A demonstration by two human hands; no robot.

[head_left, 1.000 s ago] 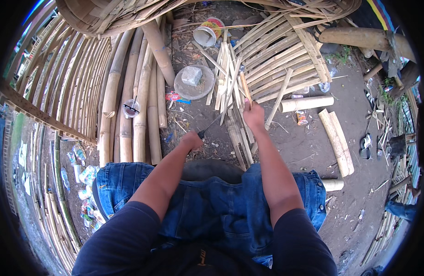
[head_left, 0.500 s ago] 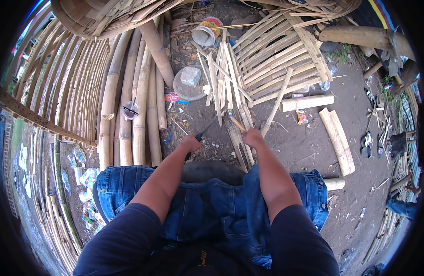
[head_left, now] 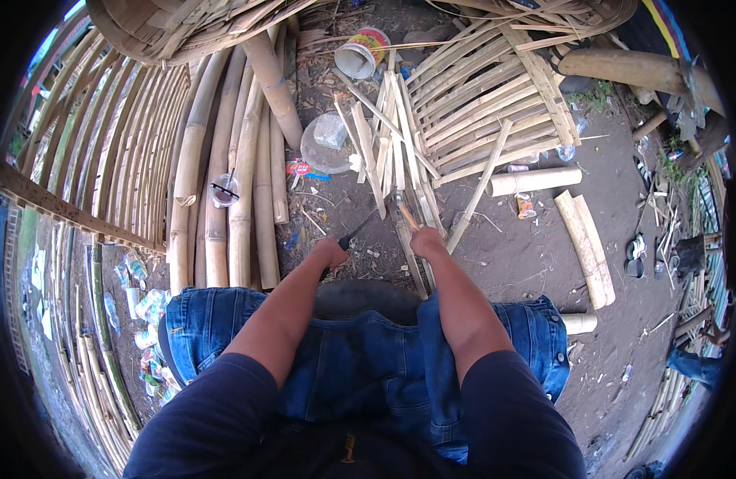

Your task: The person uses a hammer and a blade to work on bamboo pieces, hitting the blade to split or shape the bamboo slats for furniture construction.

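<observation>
My left hand (head_left: 330, 251) is closed around the dark handle of a knife (head_left: 363, 227). Its thin blade slants away to the right, toward a bundle of split bamboo strips (head_left: 400, 132). A short way to the right, my right hand (head_left: 428, 241) grips the wooden handle of a hammer (head_left: 409, 215). The hammer's small head lies over the near part of the strips; whether it touches them I cannot tell. The strips run from between my knees to the far side, some crossing one another.
A slatted bamboo panel (head_left: 488, 100) lies behind the strips. Thick bamboo poles (head_left: 220, 160) are stacked on the left, a plastic cup (head_left: 223, 191) on them. Beyond my hands are a stone block (head_left: 330, 131) and a bucket (head_left: 356, 60). Cut bamboo pieces (head_left: 585, 247) lie at right.
My right hand has shifted slightly left with the hammer, and the handle now points more directly away from me. The left hand with the knife has barely moved.
</observation>
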